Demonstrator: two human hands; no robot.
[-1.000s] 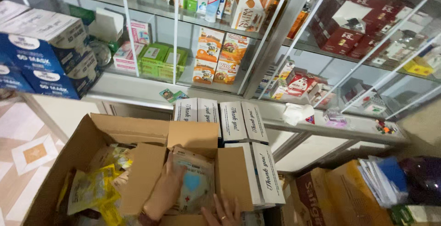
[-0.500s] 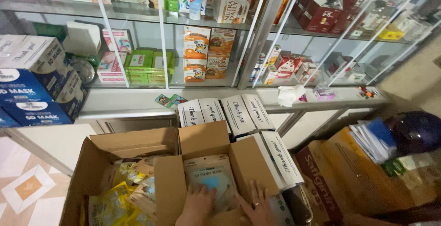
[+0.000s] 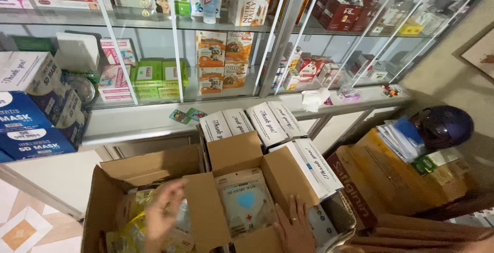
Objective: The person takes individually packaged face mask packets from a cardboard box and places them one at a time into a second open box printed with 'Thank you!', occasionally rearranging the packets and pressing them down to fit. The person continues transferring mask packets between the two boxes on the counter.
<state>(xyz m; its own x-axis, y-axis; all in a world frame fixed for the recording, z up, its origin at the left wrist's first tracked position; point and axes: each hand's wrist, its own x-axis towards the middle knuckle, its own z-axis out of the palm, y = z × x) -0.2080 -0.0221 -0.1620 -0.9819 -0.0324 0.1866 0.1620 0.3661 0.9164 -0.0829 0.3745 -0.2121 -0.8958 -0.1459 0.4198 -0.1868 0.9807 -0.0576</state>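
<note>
Packet (image 3: 246,206), pale, blue-masked, flat in box (image 3: 288,173)

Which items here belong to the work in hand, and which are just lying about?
In hand: left hand, right hand, cardboard box, mask packet, yellow packets.
Lying about: dark helmet, white boxes, glass cabinet, blue mask boxes.

A glass cabinet (image 3: 288,37) fills the back wall, its shelves stocked with orange boxes (image 3: 218,60), green boxes (image 3: 154,75) and red boxes (image 3: 342,3). Blue boxes (image 3: 28,129) are stacked at the left. 2 small cards (image 3: 188,115) and a crumpled tissue (image 3: 315,98) lie on the ledge (image 3: 128,124). At the right, a dark helmet (image 3: 443,126) rests beside papers (image 3: 399,139) on a brown carton (image 3: 391,181).
</note>
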